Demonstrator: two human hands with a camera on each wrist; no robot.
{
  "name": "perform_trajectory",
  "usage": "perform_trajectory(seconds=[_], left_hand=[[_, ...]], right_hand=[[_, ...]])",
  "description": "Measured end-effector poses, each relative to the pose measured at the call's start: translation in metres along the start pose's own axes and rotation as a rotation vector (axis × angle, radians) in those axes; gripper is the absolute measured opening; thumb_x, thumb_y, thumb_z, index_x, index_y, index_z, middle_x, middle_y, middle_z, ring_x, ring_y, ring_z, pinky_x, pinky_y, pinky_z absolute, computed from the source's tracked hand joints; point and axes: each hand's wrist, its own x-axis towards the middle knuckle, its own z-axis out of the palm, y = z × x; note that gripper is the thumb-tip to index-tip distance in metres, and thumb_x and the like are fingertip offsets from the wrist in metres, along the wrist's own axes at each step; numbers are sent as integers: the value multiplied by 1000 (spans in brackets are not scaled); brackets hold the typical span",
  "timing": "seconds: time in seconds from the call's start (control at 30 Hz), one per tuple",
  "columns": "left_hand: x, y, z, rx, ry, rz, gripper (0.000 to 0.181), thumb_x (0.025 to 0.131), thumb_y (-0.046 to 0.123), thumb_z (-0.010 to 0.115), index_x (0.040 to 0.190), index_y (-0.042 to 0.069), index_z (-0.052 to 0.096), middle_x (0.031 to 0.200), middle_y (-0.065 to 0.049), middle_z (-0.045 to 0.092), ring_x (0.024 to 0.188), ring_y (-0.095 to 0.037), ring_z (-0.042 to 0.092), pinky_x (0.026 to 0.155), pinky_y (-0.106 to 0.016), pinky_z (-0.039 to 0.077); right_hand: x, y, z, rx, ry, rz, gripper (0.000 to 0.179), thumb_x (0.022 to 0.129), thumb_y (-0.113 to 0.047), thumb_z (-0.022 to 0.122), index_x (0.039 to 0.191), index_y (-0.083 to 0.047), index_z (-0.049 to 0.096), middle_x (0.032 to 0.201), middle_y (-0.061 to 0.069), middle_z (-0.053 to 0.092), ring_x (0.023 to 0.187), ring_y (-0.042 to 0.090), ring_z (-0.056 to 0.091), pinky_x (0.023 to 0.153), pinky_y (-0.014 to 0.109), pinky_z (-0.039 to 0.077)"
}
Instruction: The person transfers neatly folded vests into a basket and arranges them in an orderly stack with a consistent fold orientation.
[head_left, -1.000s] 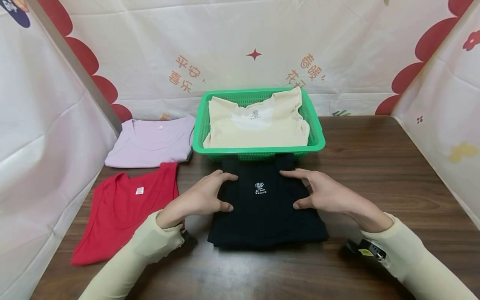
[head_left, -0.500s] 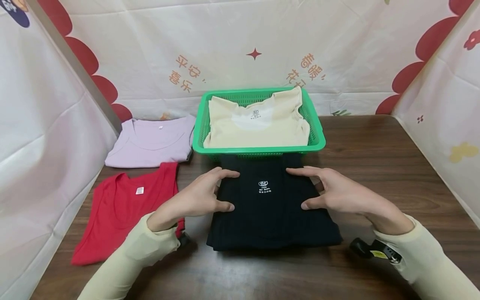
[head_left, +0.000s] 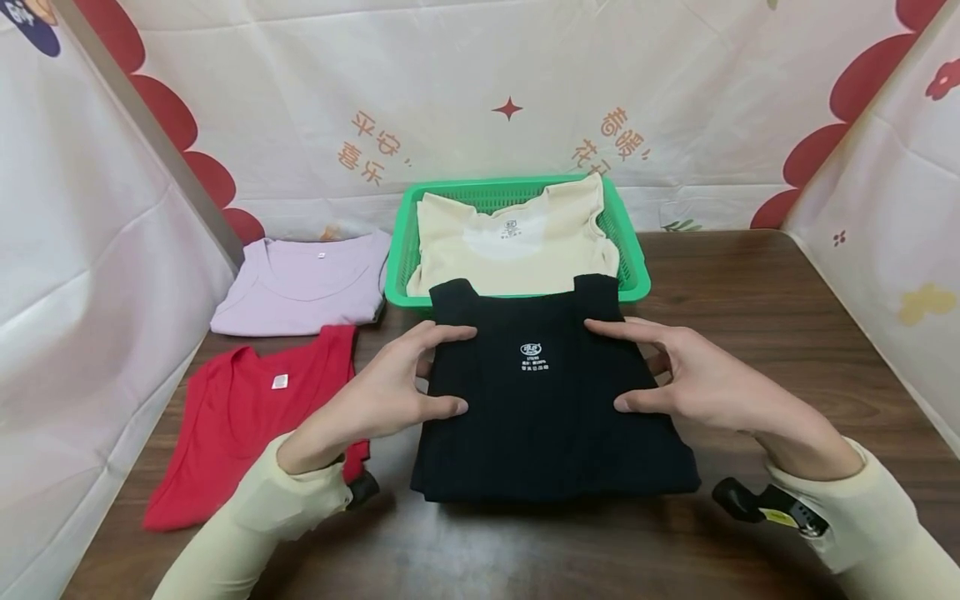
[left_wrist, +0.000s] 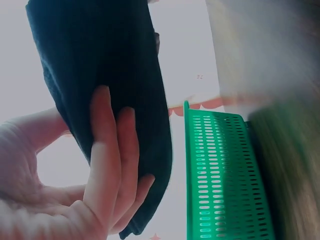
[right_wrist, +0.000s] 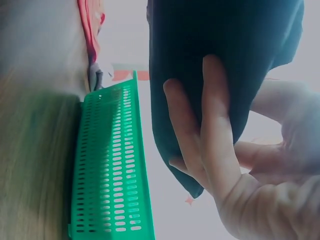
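Between both hands a folded black tank top [head_left: 525,433] with a white printed label is held up off the table. My left hand [head_left: 390,375] grips its left side, thumb and index finger on top; the left wrist view shows the other fingers [left_wrist: 107,145] underneath. On the right side my right hand [head_left: 697,375] grips it the same way, with fingers [right_wrist: 215,110] below the cloth in the right wrist view. The top's straps overlap the front rim of a green basket [head_left: 633,275], in which a folded cream shirt [head_left: 517,258] lies.
Left of the basket lies a folded lilac top [head_left: 307,283]. A red tank top [head_left: 255,417] with a white tag is in front of it, near my left forearm. The brown wooden table [head_left: 787,333] is bounded by a printed white cloth backdrop [head_left: 480,67].
The black tank top has risen from the table, its straps now over the basket's front rim. Both hands went up with it, the right one also shifting rightward.
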Motion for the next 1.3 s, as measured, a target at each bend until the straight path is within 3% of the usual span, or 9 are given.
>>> perform_trajectory(seconds=[0.1, 0.43, 0.77, 0.87, 0.97, 1.03, 1.1, 1.2, 1.3], left_hand=[[3, -2, 1, -27, 15, 12, 75, 83, 6, 82, 150, 18, 51, 134, -1, 57, 112, -18, 70, 88, -33, 62], [16, -11, -1, -127, 92, 73, 72, 86, -1, 78, 149, 20, 53, 138, -4, 55, 115, -25, 71, 85, -35, 63], [32, -17, -9, -215, 141, 11, 56, 89, 2, 77, 140, 20, 61, 129, -8, 69, 107, -24, 75, 85, -39, 63], [38, -19, -12, -213, 196, -10, 52, 89, 6, 78, 137, 22, 65, 124, -6, 72, 101, -22, 77, 84, -36, 63], [46, -21, -15, -205, 260, -18, 49, 89, 9, 79, 134, 25, 68, 128, -1, 70, 93, -24, 76, 80, -33, 61], [51, -22, -17, -214, 294, -17, 48, 89, 10, 78, 134, 26, 69, 132, 1, 68, 93, -25, 75, 80, -31, 60], [57, -22, -19, -229, 319, -13, 46, 90, 10, 77, 133, 26, 70, 133, 3, 68, 93, -25, 73, 79, -30, 59], [65, -23, -22, -271, 363, -2, 41, 92, 11, 76, 130, 25, 74, 119, 0, 74, 87, -19, 69, 78, -26, 57], [73, -22, -25, -308, 413, 16, 35, 92, 11, 75, 126, 22, 76, 112, 1, 75, 76, -14, 61, 72, -24, 51]], right_hand=[[0, 1, -1, 0, 31, -24, 85, 83, -22, 87, 157, -30, 45, 65, -6, 27, 54, 13, 35, 54, 30, 37], [12, 7, -1, 29, 171, -134, 83, 82, -11, 87, 155, -27, 50, 74, 2, 29, 58, 19, 33, 50, 31, 34], [30, 22, 1, 120, 278, -123, 67, 85, -8, 84, 147, -22, 60, 68, 3, 30, 60, 22, 35, 52, 34, 30], [39, 24, -1, 195, 281, -123, 60, 87, -4, 80, 144, -16, 63, 84, 0, 51, 62, 14, 50, 54, 24, 41], [51, 24, -3, 249, 303, -120, 52, 89, -2, 78, 139, -10, 66, 114, 0, 65, 84, 9, 68, 67, 21, 56], [59, 24, -4, 279, 327, -112, 47, 91, -1, 76, 137, -8, 68, 133, -1, 63, 97, 8, 69, 71, 23, 59], [66, 24, -6, 265, 366, -109, 44, 92, -2, 75, 135, -8, 69, 138, 3, 63, 109, 2, 61, 75, 18, 56], [74, 23, -10, 301, 365, -85, 45, 95, -4, 72, 140, -11, 66, 146, 4, 56, 89, 2, 61, 61, 20, 50], [80, 22, -15, 317, 347, -69, 47, 98, -6, 68, 144, -14, 63, 156, 4, 47, 86, 5, 61, 58, 21, 48]])
